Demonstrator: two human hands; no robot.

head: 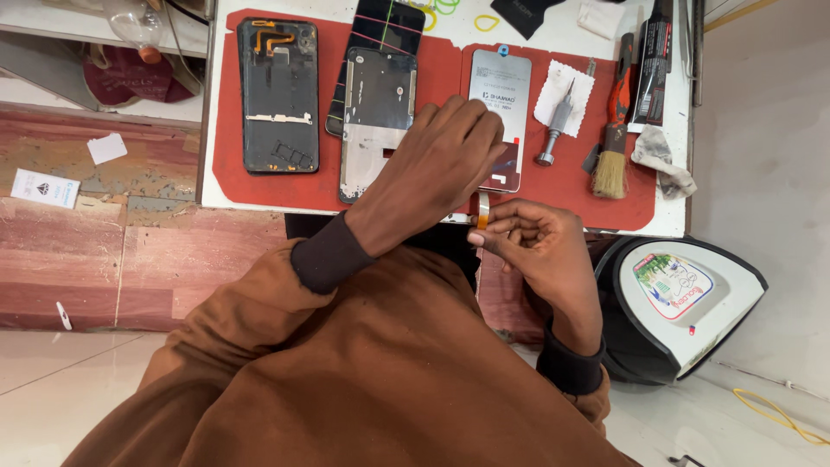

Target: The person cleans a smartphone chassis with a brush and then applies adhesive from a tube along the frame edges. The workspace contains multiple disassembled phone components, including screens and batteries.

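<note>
A phone display panel [501, 95] lies back-up on the red work mat [450, 69], with an orange flex cable [483, 212] hanging off its near end. My left hand [450, 151] presses down on the panel's lower left part. My right hand [536, 242] pinches the flex cable at the table's front edge. To the left lie a silver phone middle frame [376, 112] and a dark phone housing [278, 95] with orange flex parts.
A metal screwdriver [556, 121] rests on a white cloth, next to a brush [612, 160], a black glue tube [654, 65] and a rag [661, 160]. A cracked screen [385, 26] lies behind the frame. A black-and-white bin [683, 298] stands at the right.
</note>
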